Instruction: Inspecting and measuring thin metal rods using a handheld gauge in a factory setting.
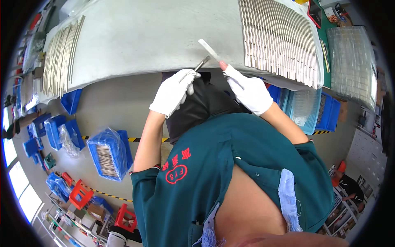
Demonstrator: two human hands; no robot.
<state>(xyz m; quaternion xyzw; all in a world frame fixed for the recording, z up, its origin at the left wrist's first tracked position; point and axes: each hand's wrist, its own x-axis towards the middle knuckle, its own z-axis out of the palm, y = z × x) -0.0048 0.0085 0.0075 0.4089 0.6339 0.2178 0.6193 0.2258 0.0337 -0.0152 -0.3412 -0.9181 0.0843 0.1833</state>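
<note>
Both my hands wear white gloves at the near edge of a table (160,37) covered in pale grey cloth. My left hand (175,90) is closed around a thin metal rod (202,63), whose end points up and to the right. In my right hand (252,91) is a narrow, flat white strip (209,49), pinched near a bare fingertip and slanting up-left over the cloth. The strip's lower part lies close to the rod's end; I cannot tell if they touch. Many metal rods (279,41) lie side by side on the right; a looser group of rods (61,57) lies on the left.
Clear plastic packaging (352,61) lies on the far right. Below the table's right end stand a light blue basket (305,109) and a blue bin (329,113). On the floor at left, a plastic-lined blue crate (119,164) holds rods. Red stools (80,194) stand behind; another person (349,187) is at lower right.
</note>
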